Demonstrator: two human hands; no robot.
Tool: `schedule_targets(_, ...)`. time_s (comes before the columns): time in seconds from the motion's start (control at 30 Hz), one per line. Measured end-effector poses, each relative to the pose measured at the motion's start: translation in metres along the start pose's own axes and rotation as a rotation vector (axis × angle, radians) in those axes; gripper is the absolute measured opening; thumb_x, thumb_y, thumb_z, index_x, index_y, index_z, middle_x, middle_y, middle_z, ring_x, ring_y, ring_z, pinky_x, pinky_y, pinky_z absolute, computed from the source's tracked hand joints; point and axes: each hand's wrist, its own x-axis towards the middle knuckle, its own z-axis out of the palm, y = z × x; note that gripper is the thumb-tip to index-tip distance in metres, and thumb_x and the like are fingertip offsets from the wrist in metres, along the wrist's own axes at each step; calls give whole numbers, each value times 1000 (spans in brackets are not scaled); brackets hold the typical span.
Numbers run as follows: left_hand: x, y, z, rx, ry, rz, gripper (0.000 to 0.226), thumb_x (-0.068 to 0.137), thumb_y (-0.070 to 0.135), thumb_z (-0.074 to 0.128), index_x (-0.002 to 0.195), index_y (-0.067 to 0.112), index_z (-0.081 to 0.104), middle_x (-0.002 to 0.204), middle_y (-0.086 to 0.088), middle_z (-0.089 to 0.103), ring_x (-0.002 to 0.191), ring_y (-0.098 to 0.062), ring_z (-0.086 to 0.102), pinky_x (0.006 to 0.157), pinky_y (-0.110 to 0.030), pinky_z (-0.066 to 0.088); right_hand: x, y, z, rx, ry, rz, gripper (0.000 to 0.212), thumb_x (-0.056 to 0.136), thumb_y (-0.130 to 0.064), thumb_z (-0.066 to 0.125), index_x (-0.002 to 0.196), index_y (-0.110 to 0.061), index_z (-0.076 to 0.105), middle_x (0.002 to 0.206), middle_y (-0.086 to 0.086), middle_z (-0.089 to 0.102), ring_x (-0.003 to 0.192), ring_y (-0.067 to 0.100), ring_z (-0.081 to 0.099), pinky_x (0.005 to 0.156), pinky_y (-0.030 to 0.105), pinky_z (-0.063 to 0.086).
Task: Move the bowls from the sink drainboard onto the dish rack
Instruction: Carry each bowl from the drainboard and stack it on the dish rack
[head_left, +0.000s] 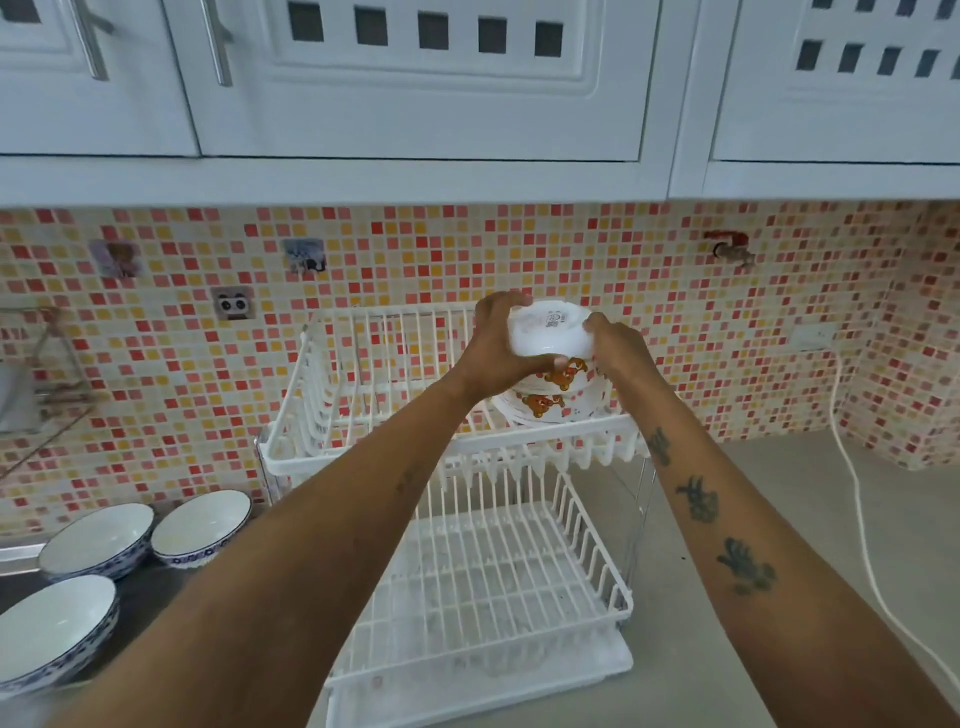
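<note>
A: Start at the left. What is left to move?

B: Three blue-rimmed bowls sit upright on the sink drainboard (150, 587): the nearest bowl (52, 629) at the lower left edge, the middle bowl (96, 540) behind it, and the far bowl (200, 525) just beside that one, close to the tiled wall. None of them is touched by anything.

A: And the dish rack?

B: The dish rack (467, 452) stands on the table (779, 571), right of the drainboard. It has two tiers. The lower tier looks bare as far as I can see; the arms hide part of it.

A: So what is done?

B: On the right side of the upper tier there is a stack of bear-print bowls (550, 402), upside down. At least two show under the hands; I cannot count more.

A: The hands?

B: The left hand (498, 348) and the right hand (618, 353) are both clasped around a white bowl (550, 332), turned upside down, one hand on each side of it. It is at the top of that stack; whether it already rests there or hangs just above, I cannot tell.

A: Your judgement, then?

B: Partway. This bowl looks close to being set down, and three bowls are left on the drainboard, so I would guess the job is about half done
</note>
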Motion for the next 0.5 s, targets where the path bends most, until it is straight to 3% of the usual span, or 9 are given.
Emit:
schedule_targets(0.07, -1, -2, -2, -28, -26, -81, 87, 71, 31, 85, 141, 16, 36, 146, -6, 25, 127, -12, 33, 109, -27, 39, 2, 3, 2, -68, -8, -31, 28, 91, -33, 38, 102, -14, 54, 89, 4, 59, 73, 17, 56, 61, 28, 42)
schedule_targets(0.17, 3, -5, -5, -122, -5, -236, 84, 75, 50, 77, 141, 16, 37, 147, -5, 28, 130, -18, 38, 107, -36, 43, 5, 7, 3, -112, -13, -62, 28, 90, -33, 37, 106, -16, 53, 99, 4, 58, 77, 15, 56, 59, 27, 40)
schedule_targets(0.27, 13, -16, -6, -270, 21, -474, 112, 59, 83, 62, 139, 7, 43, 150, -9, 39, 130, -29, 48, 108, -46, 45, 9, 10, 4, -107, -12, -65, 35, 93, -34, 35, 116, -13, 53, 110, 7, 55, 91, 23, 55, 74, 32, 45)
schedule_targets(0.3, 14, -19, -5, -302, -25, -532, 111, 64, 82, 58, 141, 4, 43, 150, -11, 43, 130, -31, 50, 109, -44, 44, 9, 10, 5, -117, -13, -63, 42, 95, -38, 35, 122, -12, 53, 115, 8, 55, 96, 25, 54, 79, 35, 44)
schedule_targets(0.4, 3, -9, -4, -333, -94, -597, 77, 94, 58, 43, 148, 4, 35, 151, -9, 44, 138, -29, 41, 108, -34, 35, 10, 11, 6, -142, -34, -55, 62, 91, -56, 41, 138, -15, 44, 135, 8, 52, 114, 28, 55, 84, 35, 41)
schedule_targets(0.5, 4, -11, -2, -325, -146, -606, 75, 94, 60, 39, 147, 7, 37, 149, -11, 47, 136, -31, 42, 109, -40, 36, 8, 14, 5, -120, -33, -40, 63, 90, -50, 51, 141, -16, 39, 141, 7, 48, 113, 28, 53, 81, 36, 42)
